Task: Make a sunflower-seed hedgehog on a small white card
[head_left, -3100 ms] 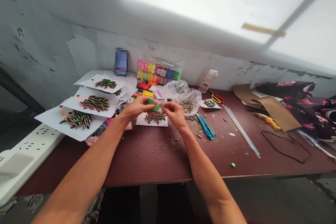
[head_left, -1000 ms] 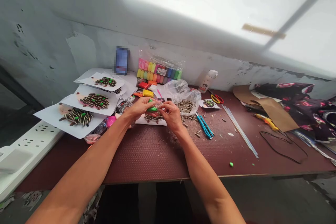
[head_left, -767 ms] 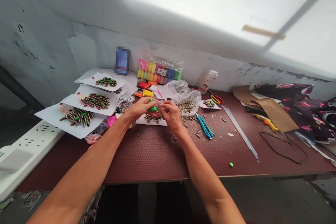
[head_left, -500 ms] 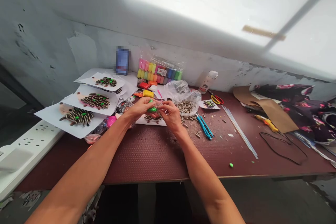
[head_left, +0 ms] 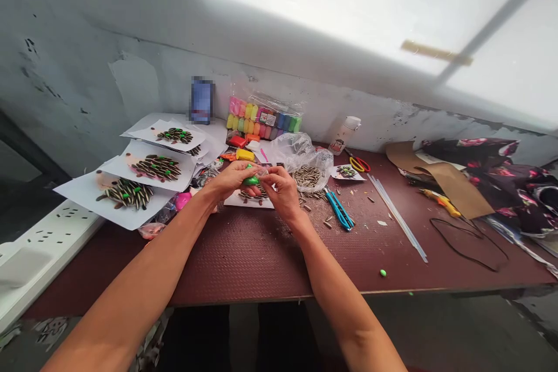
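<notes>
Near the middle of the table, my left hand (head_left: 236, 179) holds a green clay packet (head_left: 250, 176) in clear wrapping. My right hand (head_left: 280, 183) pinches the clear wrapping on the packet's right side. Under both hands lies a white sheet (head_left: 248, 201) with seeds stuck on it, partly hidden by the fingers. Sunflower seeds (head_left: 306, 176) spill from a clear plastic bag (head_left: 293, 148) just beyond my right hand. A yellow clay packet (head_left: 244, 154) rests behind my left hand.
Seed-covered hedgehog sheets (head_left: 131, 192) overlap at left above a power strip (head_left: 52, 250). Rightward lie a blue cutter (head_left: 339, 209), scissors (head_left: 359, 164), glue sticks (head_left: 399, 218), a glue gun (head_left: 442, 202) and a green clay bit (head_left: 383, 272). A bottle (head_left: 344, 135) stands by the wall.
The view has shifted very slightly. A small green speck near the table's right front has moved from the tabletop to the front edge. Both hands keep nearly the same hold.
</notes>
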Tool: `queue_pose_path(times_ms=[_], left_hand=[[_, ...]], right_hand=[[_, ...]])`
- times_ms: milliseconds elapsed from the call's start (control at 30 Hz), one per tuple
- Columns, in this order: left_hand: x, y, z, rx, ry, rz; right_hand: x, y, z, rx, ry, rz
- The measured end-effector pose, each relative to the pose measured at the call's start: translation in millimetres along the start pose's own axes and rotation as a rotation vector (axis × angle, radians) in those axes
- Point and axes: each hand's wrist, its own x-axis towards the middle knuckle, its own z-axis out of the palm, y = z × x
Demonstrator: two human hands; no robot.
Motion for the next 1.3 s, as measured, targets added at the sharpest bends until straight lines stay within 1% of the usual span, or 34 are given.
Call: queue_pose_path(times_ms=[100, 200, 367, 433, 500, 600, 667, 733, 833, 933, 1067, 1200, 1300], left_hand=[[3, -3, -4.5, 0.000, -0.006, -0.003], [4, -4, -8.2, 0.020, -0.012, -0.006], [-2, 1, -10.8, 0.075, -0.094, -0.010], [-3, 2, -11.9, 0.097, -0.108, -0.016], [-3, 1, -13.0, 0.103, -0.103, -0.005], [-1, 0, -13.5, 0.096, -0.092, 0.023], [0, 0, -13.2, 0.101, -0.084, 0.021], [0, 1, -13.0, 0.119, -0.052, 0.012], [-2, 5, -13.7, 0.142, 0.033, 0.022], [-3, 8, -14.0, 0.144, 0.078, 0.039], [-5, 9, -11.1, 0.148, 0.063, 0.028], [-5, 9, -8.8, 0.160, 0.017, 0.019], [-5, 7, -10.2, 0.163, 0.010, 0.014]], right_hand=[[0, 0, 0, -0.009, -0.008, 0.018], [1, 0, 0, 0.011, 0.014, 0.052], [3, 3, -1, 0.041, 0.050, 0.130], [4, 4, -2, 0.059, 0.058, 0.169], [4, 5, -4, 0.069, 0.042, 0.189], [5, 5, -7, 0.069, -0.029, 0.200], [6, 4, -8, 0.084, -0.048, 0.203], [6, 3, -9, 0.120, -0.031, 0.204], [7, 3, -9, 0.187, 0.025, 0.217], [8, 3, -9, 0.242, 0.047, 0.265], [8, 1, -9, 0.246, 0.002, 0.313], [8, -6, -11, 0.167, 0.028, 0.282], [8, -9, -11, 0.139, 0.039, 0.270]])
